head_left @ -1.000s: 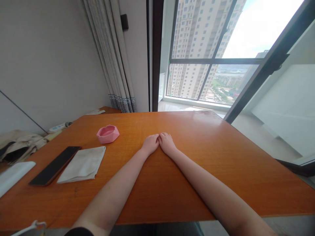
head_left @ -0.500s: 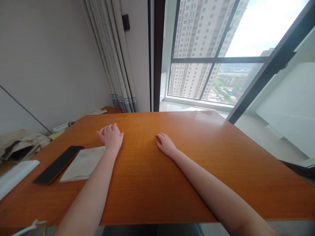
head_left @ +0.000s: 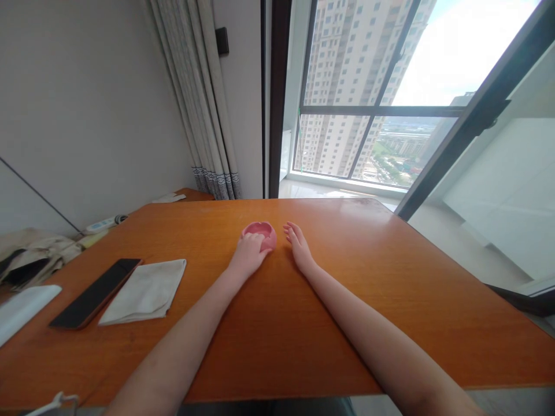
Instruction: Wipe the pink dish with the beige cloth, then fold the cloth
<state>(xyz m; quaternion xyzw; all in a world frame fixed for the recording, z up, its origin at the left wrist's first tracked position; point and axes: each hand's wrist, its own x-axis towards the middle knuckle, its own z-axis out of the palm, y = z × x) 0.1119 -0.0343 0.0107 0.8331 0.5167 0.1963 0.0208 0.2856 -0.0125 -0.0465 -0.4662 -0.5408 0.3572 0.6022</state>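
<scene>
The pink ashtray (head_left: 261, 233) sits on the orange wooden table (head_left: 347, 289), near the middle of its far half and not far from the edge toward the window. The left hand (head_left: 248, 257) is on the near side of the ashtray, with its fingers curled against the near rim and touching it; most of the ashtray shows beyond the fingers, so the hand grips it only on this side. The right hand (head_left: 299, 247) lies just beside the ashtray on its right, flat on the table with the fingers stretched and pointing away, holding nothing; I cannot tell whether it touches the ashtray. Both forearms run over the table from the near edge. Well apart to the left, a folded white cloth (head_left: 145, 292) lies on the table, and a black phone (head_left: 96, 292) lies just beside it on its left side. At the far left edge of the view there is a white flat object (head_left: 23, 309) and a beige bag (head_left: 34, 257). Behind the table hangs a grey curtain (head_left: 199, 98), and right of it is a big window (head_left: 373, 115) with tall buildings outside.
</scene>
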